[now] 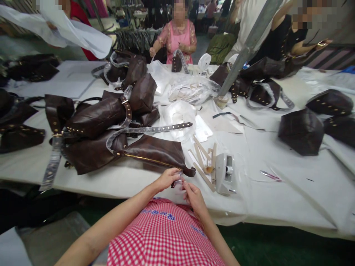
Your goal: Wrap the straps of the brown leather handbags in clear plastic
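Note:
At the table's front edge my left hand (pixel 166 179) is closed on a short strap end (pixel 174 183) at the corner of a dark brown leather bag (pixel 158 150). Clear plastic film (pixel 179 181) is around that strap end. Thumb and fingers of my right hand (pixel 194 196) pinch the film from the near side. The bag lies flat with its gold zipper (pixel 149 159) facing me. A studded strap (pixel 155 129), partly covered in clear film, curves up from its left end. My fingers hide part of the strap end.
Right of the bag lie cardboard strips (pixel 205 159) and a white tape dispenser (pixel 225 173). Brown bags (pixel 94 118) are heaped at left, others (pixel 301 131) at right. A slanted metal pole (pixel 244 55) rises from the table. A person in a pink apron (pixel 180 40) stands opposite.

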A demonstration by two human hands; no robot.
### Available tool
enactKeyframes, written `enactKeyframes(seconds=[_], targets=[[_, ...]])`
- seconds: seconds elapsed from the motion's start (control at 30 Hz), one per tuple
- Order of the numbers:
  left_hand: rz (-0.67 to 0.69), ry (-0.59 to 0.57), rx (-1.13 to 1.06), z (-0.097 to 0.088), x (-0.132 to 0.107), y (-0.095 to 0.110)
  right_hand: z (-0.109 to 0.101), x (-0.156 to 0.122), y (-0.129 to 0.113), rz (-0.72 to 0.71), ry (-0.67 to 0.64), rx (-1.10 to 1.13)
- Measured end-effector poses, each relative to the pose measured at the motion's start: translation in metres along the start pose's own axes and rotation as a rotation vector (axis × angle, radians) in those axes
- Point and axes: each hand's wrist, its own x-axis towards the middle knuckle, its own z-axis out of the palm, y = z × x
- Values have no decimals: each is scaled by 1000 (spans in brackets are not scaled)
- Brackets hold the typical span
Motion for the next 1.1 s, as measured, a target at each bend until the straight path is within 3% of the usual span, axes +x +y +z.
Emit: enactKeyframes(seconds=[0.17, 0.37, 0.5, 0.77, 1.0, 1.1], targets=[[15, 50, 8, -10, 1, 4, 2, 24, -21, -92, 124, -61], [196, 127, 151, -13, -4, 13, 22, 31, -40, 69, -59, 94], [279, 257, 246, -20, -15, 15, 25, 37, -42, 94, -74, 247], [191, 371, 307, -36, -38, 5, 19, 39, -41, 188, -220, 340], [143, 363, 384, -34, -37, 5, 17, 34, -46, 188, -273, 279], [84, 295, 342, -37, -36, 4, 15, 34, -51, 158, -278, 241]])
